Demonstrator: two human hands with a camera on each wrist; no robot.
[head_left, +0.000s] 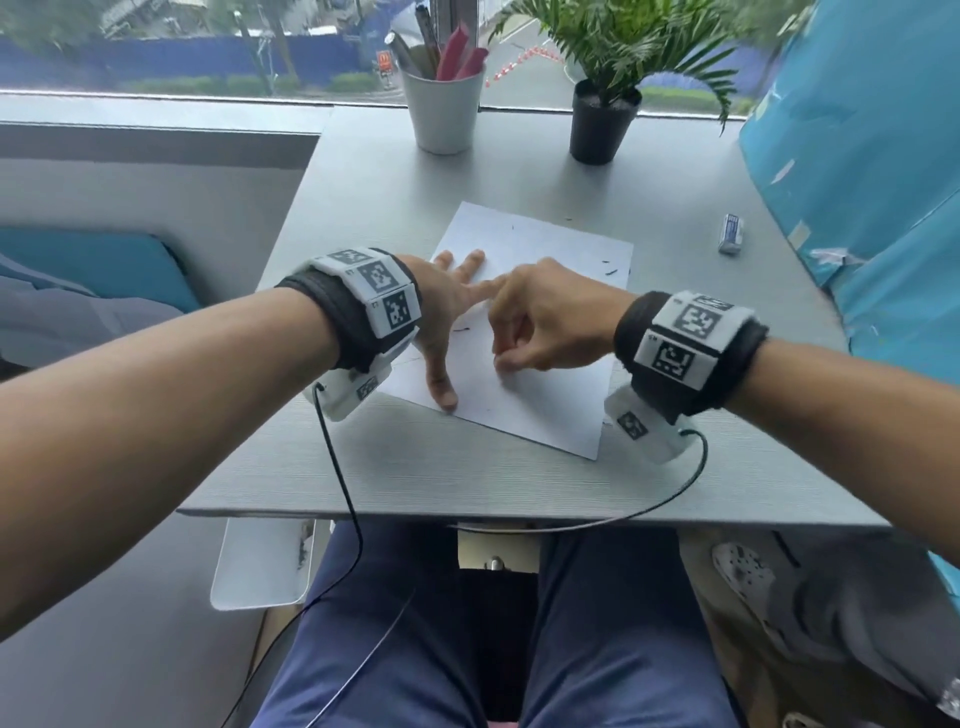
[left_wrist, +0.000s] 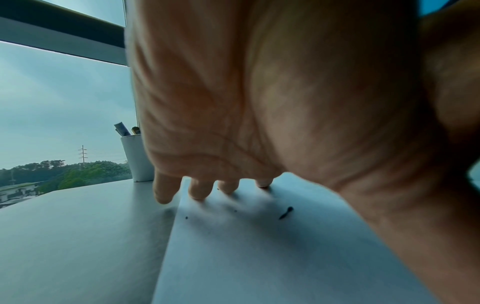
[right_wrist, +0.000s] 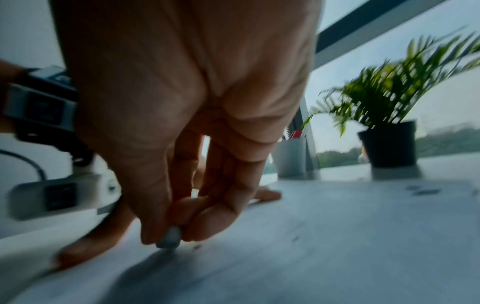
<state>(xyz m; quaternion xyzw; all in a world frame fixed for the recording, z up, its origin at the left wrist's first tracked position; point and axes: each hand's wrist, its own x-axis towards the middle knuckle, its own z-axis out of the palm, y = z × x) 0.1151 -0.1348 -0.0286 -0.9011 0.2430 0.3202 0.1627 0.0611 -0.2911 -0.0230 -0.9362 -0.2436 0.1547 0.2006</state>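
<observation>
A white sheet of paper (head_left: 540, 322) lies on the grey table (head_left: 415, 467), with dark crumbs scattered on it (left_wrist: 285, 212). My left hand (head_left: 452, 301) lies flat on the sheet's left part, fingers spread and straight, thumb toward the near edge. My right hand (head_left: 540, 322) sits over the middle of the sheet, fingers curled. In the right wrist view it pinches a small pale eraser (right_wrist: 170, 238) between thumb and fingertips, its end touching the paper (right_wrist: 311, 236). The left fingertips (left_wrist: 198, 192) press down on the paper's far left edge.
A white cup (head_left: 441, 111) with pens and a black potted plant (head_left: 602, 122) stand at the table's far edge by the window. A second eraser in a sleeve (head_left: 731, 234) lies at the right. A blue wrapped object (head_left: 857, 182) crowds the right side.
</observation>
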